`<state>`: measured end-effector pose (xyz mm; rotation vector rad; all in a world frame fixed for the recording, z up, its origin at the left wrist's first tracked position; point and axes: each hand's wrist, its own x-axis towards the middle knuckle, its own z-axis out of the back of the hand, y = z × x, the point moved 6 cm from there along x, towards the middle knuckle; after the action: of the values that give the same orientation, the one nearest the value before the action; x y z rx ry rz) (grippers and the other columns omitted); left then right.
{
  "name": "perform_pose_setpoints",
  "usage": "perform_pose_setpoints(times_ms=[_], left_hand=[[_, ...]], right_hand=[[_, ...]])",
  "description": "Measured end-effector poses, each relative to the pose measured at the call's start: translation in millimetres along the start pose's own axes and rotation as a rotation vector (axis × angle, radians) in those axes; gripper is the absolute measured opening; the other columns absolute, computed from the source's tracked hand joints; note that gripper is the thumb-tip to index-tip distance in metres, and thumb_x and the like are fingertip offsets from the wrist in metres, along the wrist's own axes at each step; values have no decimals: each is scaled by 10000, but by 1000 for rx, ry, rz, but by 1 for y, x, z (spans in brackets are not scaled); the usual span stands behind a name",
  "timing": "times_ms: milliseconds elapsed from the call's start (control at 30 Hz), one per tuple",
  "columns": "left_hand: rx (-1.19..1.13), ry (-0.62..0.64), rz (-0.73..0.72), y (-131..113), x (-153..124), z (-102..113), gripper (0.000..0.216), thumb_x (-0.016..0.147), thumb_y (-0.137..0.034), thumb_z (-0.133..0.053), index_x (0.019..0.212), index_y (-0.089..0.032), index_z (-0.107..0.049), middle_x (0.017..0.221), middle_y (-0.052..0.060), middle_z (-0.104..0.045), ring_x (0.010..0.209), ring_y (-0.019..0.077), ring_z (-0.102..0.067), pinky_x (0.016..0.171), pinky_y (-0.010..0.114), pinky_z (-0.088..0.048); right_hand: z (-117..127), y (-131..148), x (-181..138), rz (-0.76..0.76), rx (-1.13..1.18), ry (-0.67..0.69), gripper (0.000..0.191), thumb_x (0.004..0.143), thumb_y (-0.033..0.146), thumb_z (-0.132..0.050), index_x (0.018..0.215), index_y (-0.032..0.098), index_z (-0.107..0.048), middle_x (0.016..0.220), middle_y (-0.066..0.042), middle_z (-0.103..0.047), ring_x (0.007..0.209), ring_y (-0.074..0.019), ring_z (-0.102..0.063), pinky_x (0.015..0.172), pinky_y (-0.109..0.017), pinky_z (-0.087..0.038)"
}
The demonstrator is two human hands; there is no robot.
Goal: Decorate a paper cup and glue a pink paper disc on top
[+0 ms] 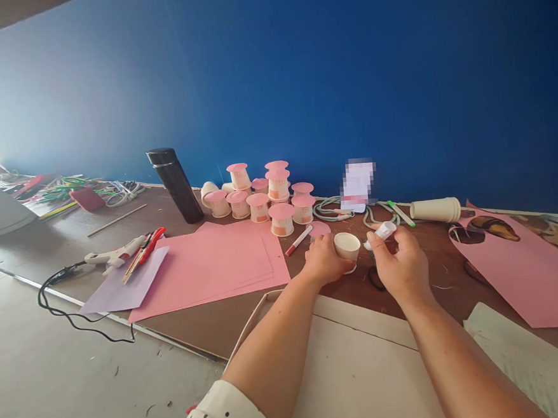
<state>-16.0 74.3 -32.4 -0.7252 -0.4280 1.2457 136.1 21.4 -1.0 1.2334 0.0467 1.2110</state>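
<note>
A plain deep-blue wall (270, 76) rose behind a dark-brown worktop (182, 327). The person's left hand (325, 261) had its fingers curled around an off-white paper cup (347, 247), which stood mouth up; whether its base touched the worktop could not be told. The right hand (404, 261) pinched a white cylindrical tube (385, 230) between thumb and fingers, tilted, at the cup's two o'clock and just beside its rim.

From that cup, with twelve toward the wall, a cluster of upturned white paper cups topped with pink paper discs (282, 218) sat at ten o'clock, some stacked. A white marker with a red end (299, 240) and a flat pink paper circle (319, 230) lay nearer at ten. Large pink paper sheets (216, 261) spread at nine, and a nested stack of white paper cups (434, 211) lay sideways at two.
</note>
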Motion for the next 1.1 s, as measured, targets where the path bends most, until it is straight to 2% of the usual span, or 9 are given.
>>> perform_pose_setpoints(times_ms=[100, 200, 300, 400, 600, 800, 1000, 1100], left_hand=[[-50, 16, 3, -1, -2, 1, 700, 715, -360, -746, 1354, -204, -510, 1428, 164, -564, 1310, 362, -538, 1051, 446, -458], [-117, 18, -16, -2, -4, 2, 855, 691, -321, -766, 1466, -235, -415, 1460, 145, -560, 1338, 362, -528, 1069, 444, -447], [-143, 13, -7, 0, -3, 0, 1061, 650, -368, -822, 1553, -237, -281, 1495, 162, -528, 1386, 377, -480, 1099, 469, -420], [-136, -4, 6, 1, -1, -2, 1186, 613, -442, -865, 1580, -201, -222, 1546, 199, -452, 1450, 379, -398, 1141, 473, -376], [-108, -33, 28, 3, 1, -3, 1028, 680, -420, -819, 1546, -202, -308, 1533, 183, -460, 1438, 343, -416, 1146, 436, -376], [-95, -29, 3, 0, 0, -1, 924, 695, -392, -796, 1501, -204, -386, 1525, 170, -471, 1427, 341, -420, 1128, 438, -397], [-80, -26, -9, 0, 0, -1, 886, 701, -444, -786, 1473, -211, -417, 1500, 164, -496, 1402, 340, -444, 1109, 445, -418], [-60, -17, -8, -1, 0, -1, 875, 691, -455, -787, 1456, -225, -430, 1493, 161, -500, 1388, 344, -457, 1105, 456, -422]], right_hand=[[-3, -2, -1, -25, 53, 46, 463, 839, 553, -586, 1116, 201, -704, 1044, -137, -736, 809, -263, -669, 805, -446, -516], [-5, -3, -1, -28, 87, 76, 484, 844, 544, -578, 1159, 197, -699, 1057, -138, -736, 849, -277, -684, 820, -459, -520], [-7, -6, -1, -45, 99, 104, 511, 850, 547, -571, 1194, 188, -688, 1022, -135, -733, 834, -279, -683, 820, -469, -523], [-7, -5, 0, -39, 80, 122, 519, 857, 556, -565, 1198, 183, -681, 958, -125, -728, 788, -275, -674, 797, -465, -529], [-7, 1, -1, 34, 39, 106, 473, 878, 542, -546, 1166, 190, -675, 991, -121, -723, 808, -256, -661, 832, -453, -528], [-5, 3, -2, 56, 6, 59, 459, 863, 532, -567, 1131, 185, -701, 1030, -134, -721, 796, -241, -656, 792, -426, -537], [-6, 2, -3, -20, 81, 110, 497, 857, 604, -602, 1140, 211, -714, 930, -105, -744, 787, -266, -687, 776, -438, -533], [-6, 2, -4, -35, 99, 99, 498, 844, 616, -620, 1121, 214, -721, 955, -109, -755, 808, -274, -694, 780, -439, -531]])
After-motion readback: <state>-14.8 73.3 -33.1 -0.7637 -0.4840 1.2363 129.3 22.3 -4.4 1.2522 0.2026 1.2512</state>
